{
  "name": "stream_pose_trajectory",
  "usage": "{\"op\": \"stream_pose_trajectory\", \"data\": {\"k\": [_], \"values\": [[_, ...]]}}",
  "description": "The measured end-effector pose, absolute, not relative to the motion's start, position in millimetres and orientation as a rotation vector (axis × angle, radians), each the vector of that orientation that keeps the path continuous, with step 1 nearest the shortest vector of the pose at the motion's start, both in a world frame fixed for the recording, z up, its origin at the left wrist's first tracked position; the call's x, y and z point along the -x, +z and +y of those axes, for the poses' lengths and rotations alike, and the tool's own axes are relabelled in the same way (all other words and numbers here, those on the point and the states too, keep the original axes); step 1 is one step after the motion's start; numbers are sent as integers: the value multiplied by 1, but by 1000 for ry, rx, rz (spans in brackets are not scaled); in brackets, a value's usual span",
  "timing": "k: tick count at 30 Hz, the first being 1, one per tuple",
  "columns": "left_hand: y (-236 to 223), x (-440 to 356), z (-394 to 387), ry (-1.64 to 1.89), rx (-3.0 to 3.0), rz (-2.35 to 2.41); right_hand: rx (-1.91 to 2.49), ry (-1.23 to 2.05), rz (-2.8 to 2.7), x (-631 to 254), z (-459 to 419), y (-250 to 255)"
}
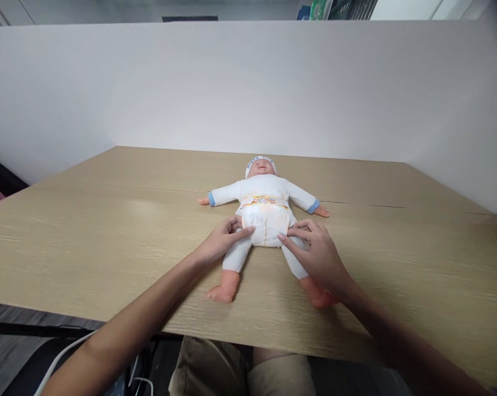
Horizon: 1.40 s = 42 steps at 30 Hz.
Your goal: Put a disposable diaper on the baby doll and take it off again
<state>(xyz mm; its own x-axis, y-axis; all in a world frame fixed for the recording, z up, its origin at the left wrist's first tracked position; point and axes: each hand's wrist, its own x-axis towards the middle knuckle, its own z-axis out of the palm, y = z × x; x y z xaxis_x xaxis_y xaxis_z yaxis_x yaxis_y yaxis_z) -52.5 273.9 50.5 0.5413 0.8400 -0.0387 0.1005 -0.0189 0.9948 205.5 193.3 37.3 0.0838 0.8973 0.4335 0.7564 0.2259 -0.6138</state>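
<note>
A baby doll (pixel 261 190) in a white outfit with blue cuffs and a printed headband lies on its back, arms spread and feet toward me. Around its hips is a white diaper (pixel 267 223) with an orange patterned band at the waist. My left hand (pixel 228 235) pinches the diaper's edge at the leg on the left side, thumb on the front. On the other side, my right hand (pixel 312 242) grips the opposite leg edge between thumb and fingers. The fingertips of both hands are partly hidden behind the diaper and the doll's legs.
The doll lies on a wooden table (pixel 108 242) with thin seams across its surface. A white partition (pixel 248 88) rises behind the table's far edge. White cables (pixel 62 355) hang below the near edge at the left, beside my legs (pixel 209 368).
</note>
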Motion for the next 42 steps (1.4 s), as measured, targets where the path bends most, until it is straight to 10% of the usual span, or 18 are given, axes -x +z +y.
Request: {"op": "stream_pose_trajectory", "data": {"k": [11,18,27,35,42], "values": [[52,91,270,856,-1563,970,1521,338,-1702,-253,187,34],[54,85,348,800,-2463,1483,1823,-353,-1764,-318,264,18],[68,39,411,513,-2496,1634,2054,76,-1756,-275,326,41],[100,56,263,700,-2239,1710,1918,278,-1733,-270,249,85],[38,101,19,628,-1841,1250,1564,765,-1841,-262,65,103]]}}
